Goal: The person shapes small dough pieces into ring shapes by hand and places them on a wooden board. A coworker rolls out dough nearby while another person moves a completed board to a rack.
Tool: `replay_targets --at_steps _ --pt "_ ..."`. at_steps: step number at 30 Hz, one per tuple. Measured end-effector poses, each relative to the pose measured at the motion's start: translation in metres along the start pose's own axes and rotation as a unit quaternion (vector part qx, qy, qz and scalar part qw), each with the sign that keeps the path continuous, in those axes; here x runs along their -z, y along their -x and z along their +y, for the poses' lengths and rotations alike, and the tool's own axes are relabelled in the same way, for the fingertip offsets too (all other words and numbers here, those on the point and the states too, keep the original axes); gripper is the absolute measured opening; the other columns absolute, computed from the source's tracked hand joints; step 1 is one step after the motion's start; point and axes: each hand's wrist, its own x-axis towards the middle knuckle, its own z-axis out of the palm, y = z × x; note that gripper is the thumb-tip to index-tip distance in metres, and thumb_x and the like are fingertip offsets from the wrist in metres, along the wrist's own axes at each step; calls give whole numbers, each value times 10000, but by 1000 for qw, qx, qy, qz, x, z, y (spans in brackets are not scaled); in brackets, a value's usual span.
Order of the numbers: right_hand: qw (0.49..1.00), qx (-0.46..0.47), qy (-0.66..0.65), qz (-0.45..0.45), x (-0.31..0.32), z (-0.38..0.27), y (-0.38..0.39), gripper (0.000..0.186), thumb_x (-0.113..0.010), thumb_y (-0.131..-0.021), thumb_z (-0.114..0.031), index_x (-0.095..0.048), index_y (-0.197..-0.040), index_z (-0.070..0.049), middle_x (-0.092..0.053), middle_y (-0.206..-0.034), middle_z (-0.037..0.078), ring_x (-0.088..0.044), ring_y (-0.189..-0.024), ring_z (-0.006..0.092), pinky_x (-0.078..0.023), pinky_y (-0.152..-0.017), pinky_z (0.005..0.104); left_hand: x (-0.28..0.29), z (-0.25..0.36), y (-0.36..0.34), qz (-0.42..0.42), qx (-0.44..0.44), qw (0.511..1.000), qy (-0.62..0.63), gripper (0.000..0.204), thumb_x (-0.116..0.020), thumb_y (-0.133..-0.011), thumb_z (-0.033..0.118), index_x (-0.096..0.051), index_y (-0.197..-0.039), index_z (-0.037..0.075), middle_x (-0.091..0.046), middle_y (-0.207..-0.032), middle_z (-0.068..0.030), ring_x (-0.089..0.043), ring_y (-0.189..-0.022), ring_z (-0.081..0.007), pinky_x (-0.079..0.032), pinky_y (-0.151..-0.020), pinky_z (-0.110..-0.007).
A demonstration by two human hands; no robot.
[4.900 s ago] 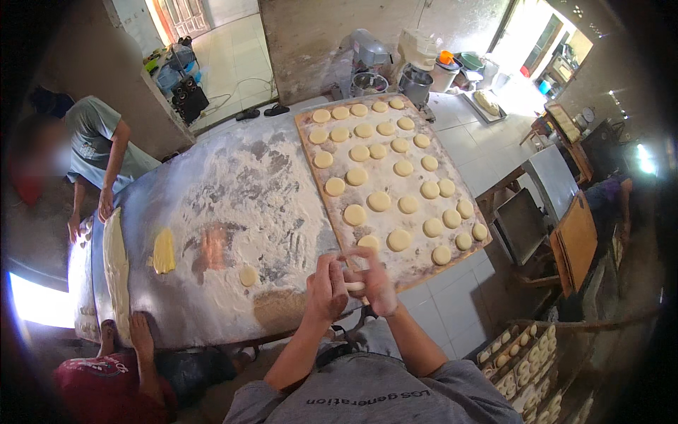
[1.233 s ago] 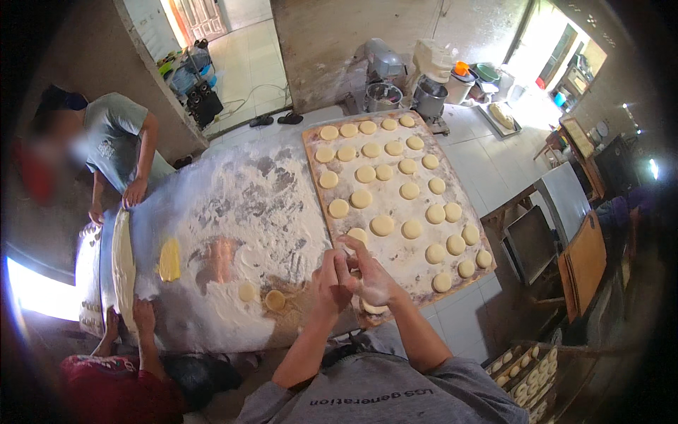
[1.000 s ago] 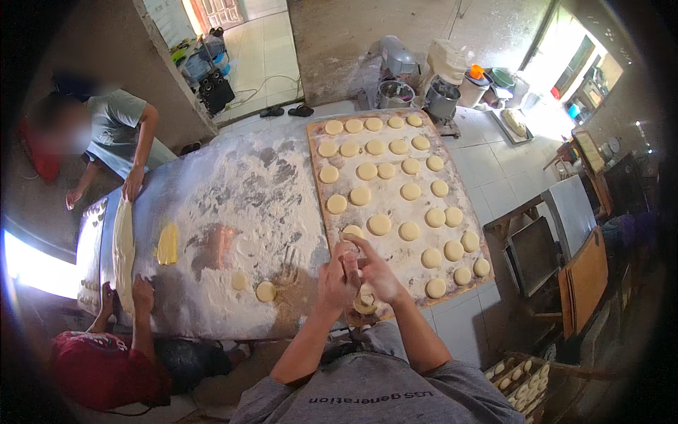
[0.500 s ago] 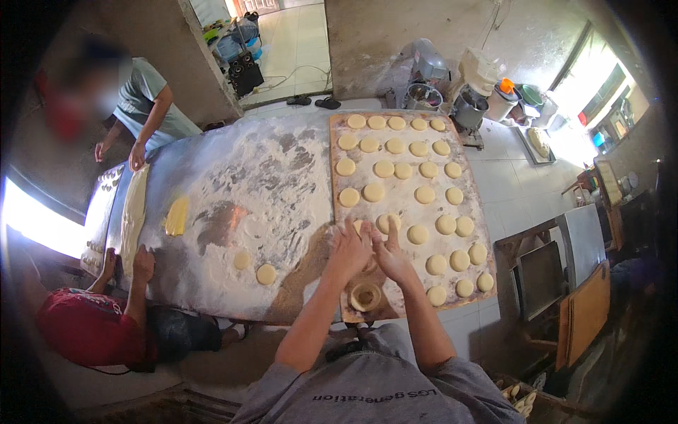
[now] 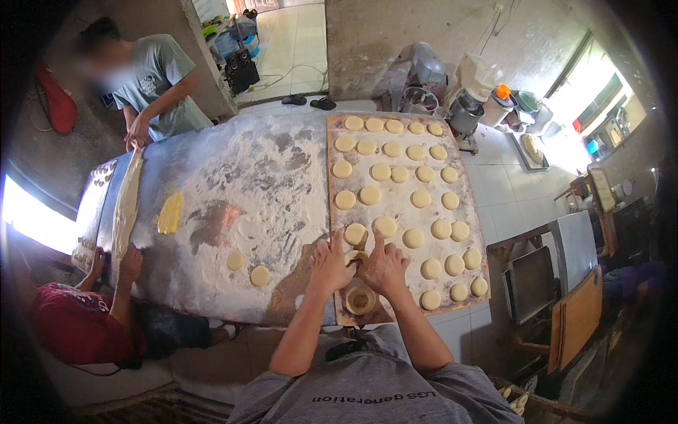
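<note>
My left hand [image 5: 328, 267] and my right hand [image 5: 384, 268] come together over the near left of a floury wooden board [image 5: 438, 212]. Between their fingertips they pinch a piece of dough [image 5: 355, 256], pale with a dark patch, partly hidden by the fingers. Just beyond lie a dough round [image 5: 355, 234] by the left fingers and another dough round [image 5: 385, 226] by the right fingertip. A small round bowl [image 5: 361, 299], brownish inside, stands close below my hands. Several more flat dough rounds [image 5: 421, 198] cover the board in loose rows.
Left of the board spreads a floury metal table [image 5: 212, 162] with two dough rounds [image 5: 247, 268] and a yellow smear [image 5: 169, 213]. Two people hold a long dough strip [image 5: 127, 205] at its far left. Mixers [image 5: 426, 71] stand behind; trays [image 5: 534, 283] at right.
Both my hands have drawn back toward me, uncovering a dough round ahead of them. The far co-worker's hands have come together at the end of the dough strip.
</note>
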Motion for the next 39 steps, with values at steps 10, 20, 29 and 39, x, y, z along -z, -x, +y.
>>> replay_targets --at_steps 10,20,29,39 --pt "990 -8 13 139 -1 35 -83 266 -626 -837 -218 -554 -1026 -47 -596 -963 231 -588 -908 425 -476 -777 490 6 6 -57 51 -161 984 -62 454 -595 -897 244 -471 -1264 6 -574 -1151 -243 -559 -1074 -428 -456 -898 -499" --pt "938 218 -265 -54 -79 -130 -86 347 -710 -806 -214 -625 -1115 -82 -697 -884 124 -656 -805 279 -498 -722 403 95 -174 -23 166 14 953 252 407 -635 -875 114 -481 -1238 15 -584 -1124 -224 -616 -1008 -370 -491 -843 -464" --pt "950 306 56 -5 -89 -219 -113 258 -697 -762 -249 -625 -953 -91 -586 -1011 92 -566 -989 307 -427 -893 471 116 -201 -10 267 48 955 124 378 -587 -885 153 -492 -1225 18 -566 -1110 -284 -559 -1038 -446 -451 -865 -505" --pt "841 155 -473 -211 -39 -207 -49 401 -710 -810 -35 -431 -1095 -70 -639 -846 68 -625 -757 170 -497 -669 316 142 -189 20 117 -90 914 377 335 -728 -820 240 -669 -1068 23 -701 -931 -144 -693 -845 -228 -521 -721 -313"
